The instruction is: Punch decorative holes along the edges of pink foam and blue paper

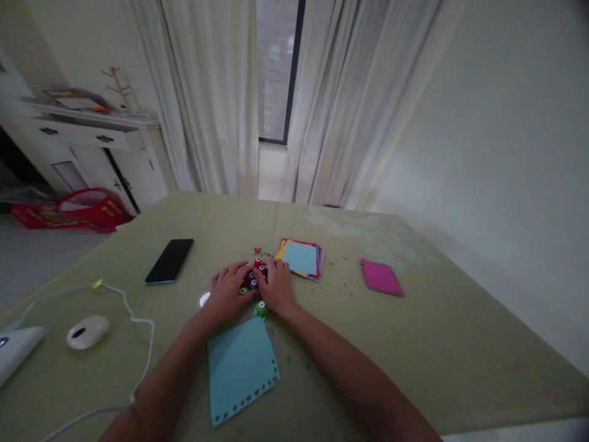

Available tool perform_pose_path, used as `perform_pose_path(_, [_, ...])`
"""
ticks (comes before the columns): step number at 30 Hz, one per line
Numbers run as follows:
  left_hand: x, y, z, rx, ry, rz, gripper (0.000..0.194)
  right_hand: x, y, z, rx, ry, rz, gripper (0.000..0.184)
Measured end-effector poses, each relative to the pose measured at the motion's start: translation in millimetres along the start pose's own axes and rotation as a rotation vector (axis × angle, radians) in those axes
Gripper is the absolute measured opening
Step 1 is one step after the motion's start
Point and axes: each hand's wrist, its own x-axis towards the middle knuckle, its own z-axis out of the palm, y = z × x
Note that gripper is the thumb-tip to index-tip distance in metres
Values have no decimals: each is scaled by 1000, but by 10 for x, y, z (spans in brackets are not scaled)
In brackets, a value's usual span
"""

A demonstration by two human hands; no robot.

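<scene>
Both of my hands rest on the table around a cluster of several small paper punches [254, 277] in red, purple and green. My left hand [229, 290] lies to the left of the cluster, fingers curled round it. My right hand [277, 286] lies to the right, fingers bent over the punches and touching them. A green punch [262, 307] sits just below my right hand. A light blue paper sheet [241, 366] with punched holes along its lower edge lies between my forearms.
A stack of coloured paper squares [301, 258] lies just right of my hands, a pink sheet [381, 277] farther right. A black phone [170, 260], a white mouse [88, 331] and a white cable [138, 334] lie to the left. Paper scraps dot the table.
</scene>
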Motion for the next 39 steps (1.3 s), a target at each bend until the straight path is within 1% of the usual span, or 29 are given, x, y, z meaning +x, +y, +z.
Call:
perform_pose_path(2, [17, -84, -9, 8, 25, -5, 56, 74, -47, 60, 36, -16, -8, 34])
perform_pose_path(4, [36, -122, -55, 13, 42, -13, 56, 124, -69, 84, 86, -22, -15, 31])
perform_pose_path(7, [3, -108, -213, 34, 82, 7, 55, 103, -31, 20, 153, 5, -28, 28])
perform_pose_path(9, [-116, -83, -343, 41, 122, 53, 51, 17, 42, -84, 187, 22, -84, 30])
perform_pose_path(10, [-215, -72, -393, 25, 134, 70, 48, -40, 88, -144, 195, 11, -128, 33])
perform_pose_path(12, [-489, -62, -428, -40, 86, 119, 45, -160, 179, -258, 165, -61, -225, 47])
perform_pose_path(14, [-827, -63, -361, -35, 10, 109, 43, -255, 245, -333, 99, -156, -305, 71])
perform_pose_path(16, [-1159, -66, -223, 14, -76, 126, 35, -298, 272, -352, 45, -226, -360, 90])
perform_pose_path(17, [-1303, -63, -146, 35, -68, 123, 34, -297, 271, -340, 27, -243, -373, 95])
perform_pose_path(19, [-1518, -43, -9, 66, -61, 156, 35, -254, 250, -288, 8, -256, -377, 100])
perform_pose_path(21, [-1631, 0, 88, 60, -50, 228, 40, -169, 218, -211, 7, -260, -367, 99])
perform_pose_path(24, [-1646, 91, 170, 43, -39, 316, 48, -14, 170, -85, 14, -273, -348, 96])
perform_pose_path(27, [-1557, 185, 213, 65, -37, 339, 48, 126, 133, 23, 1, -277, -337, 96])
perform_pose_path(33, [-1297, 359, 231, 78, -105, 330, 49, 326, 56, 149, -8, -290, -371, 94])
perform_pose_path(37, [-1135, 448, 207, 72, -153, 306, 50, 391, 9, 132, 95, -261, -353, 93])
perform_pose_path(39, [-1062, 471, 198, 66, -174, 300, 51, 365, 28, 32, 210, -194, -323, 80])
